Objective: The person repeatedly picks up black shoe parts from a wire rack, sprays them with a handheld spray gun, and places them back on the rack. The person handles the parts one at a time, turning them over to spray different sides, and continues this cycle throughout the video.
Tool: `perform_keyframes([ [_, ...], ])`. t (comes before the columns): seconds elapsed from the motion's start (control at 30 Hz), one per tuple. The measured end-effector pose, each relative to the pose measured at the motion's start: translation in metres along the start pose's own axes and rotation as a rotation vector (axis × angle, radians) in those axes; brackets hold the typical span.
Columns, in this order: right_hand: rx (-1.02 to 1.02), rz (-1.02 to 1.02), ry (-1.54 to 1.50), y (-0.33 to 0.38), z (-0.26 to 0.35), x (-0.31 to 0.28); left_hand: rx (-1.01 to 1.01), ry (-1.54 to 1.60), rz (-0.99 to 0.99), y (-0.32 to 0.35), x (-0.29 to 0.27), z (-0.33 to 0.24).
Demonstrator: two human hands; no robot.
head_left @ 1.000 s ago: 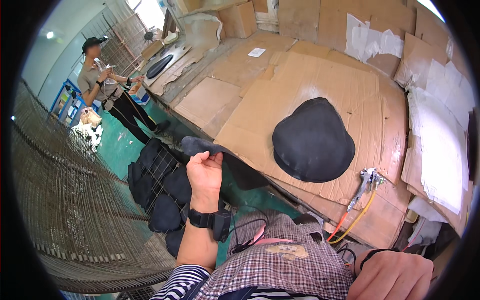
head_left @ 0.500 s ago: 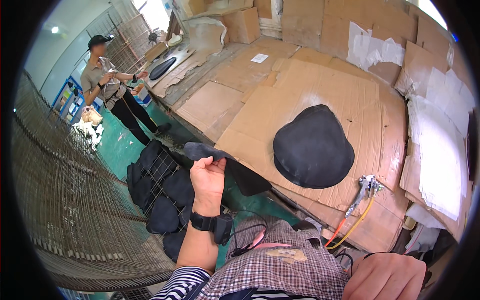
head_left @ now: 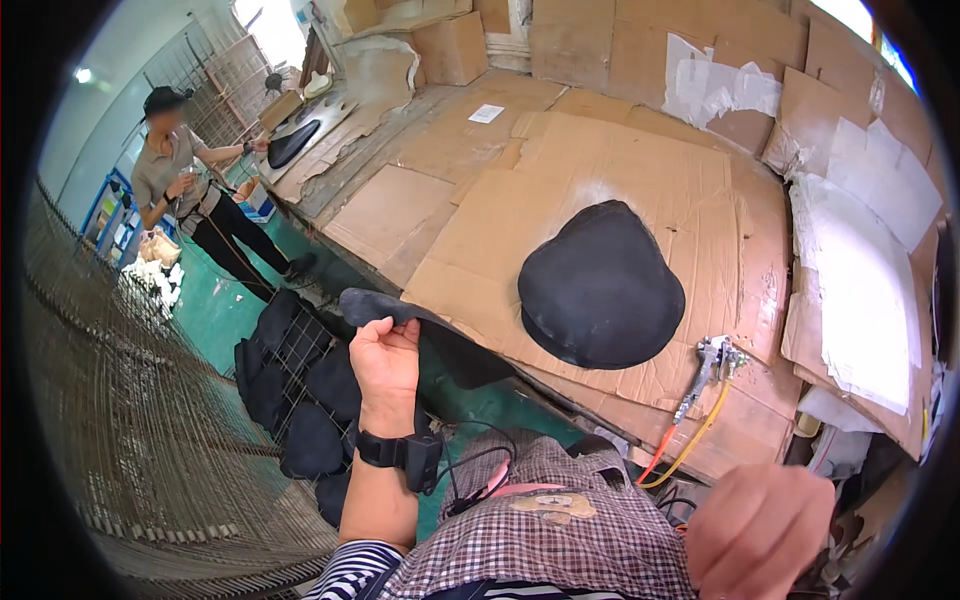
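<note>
Cardboard-covered bench (head_left: 600, 170): one black dome-shaped piece (head_left: 602, 288), spray gun (head_left: 712, 358) beside it. Wire rack (head_left: 290, 390) below holds more black pieces. Your left hand (head_left: 385, 358) grip clamps a black piece (head_left: 420, 325) at the bench edge; your right hand (head_left: 762, 528) looks closed, empty.
</note>
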State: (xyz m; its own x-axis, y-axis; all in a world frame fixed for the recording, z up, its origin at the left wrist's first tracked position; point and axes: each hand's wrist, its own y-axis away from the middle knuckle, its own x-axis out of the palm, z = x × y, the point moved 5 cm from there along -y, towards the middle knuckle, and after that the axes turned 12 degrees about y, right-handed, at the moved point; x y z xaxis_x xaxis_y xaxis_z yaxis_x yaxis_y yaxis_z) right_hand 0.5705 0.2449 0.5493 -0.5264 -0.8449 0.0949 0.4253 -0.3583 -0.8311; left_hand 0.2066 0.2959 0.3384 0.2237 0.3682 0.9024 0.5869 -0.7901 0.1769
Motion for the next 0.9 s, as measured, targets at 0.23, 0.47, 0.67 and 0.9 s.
perform_keyframes([
  [0.23,0.906,-0.671,0.749,0.153,-0.058,-0.116,0.009,0.024,-0.027,-0.003,-0.005,-0.005],
  [0.47,1.273,-0.653,1.635,0.362,-0.118,-0.233,0.002,-0.017,-0.038,0.000,0.000,-0.009],
  [0.67,1.340,-0.522,1.946,0.398,-0.154,-0.244,0.070,-0.019,-0.048,0.016,-0.001,-0.030],
  [0.9,1.775,-0.523,1.657,0.355,-0.139,-0.251,0.210,-0.034,-0.091,0.043,-0.013,-0.053],
])
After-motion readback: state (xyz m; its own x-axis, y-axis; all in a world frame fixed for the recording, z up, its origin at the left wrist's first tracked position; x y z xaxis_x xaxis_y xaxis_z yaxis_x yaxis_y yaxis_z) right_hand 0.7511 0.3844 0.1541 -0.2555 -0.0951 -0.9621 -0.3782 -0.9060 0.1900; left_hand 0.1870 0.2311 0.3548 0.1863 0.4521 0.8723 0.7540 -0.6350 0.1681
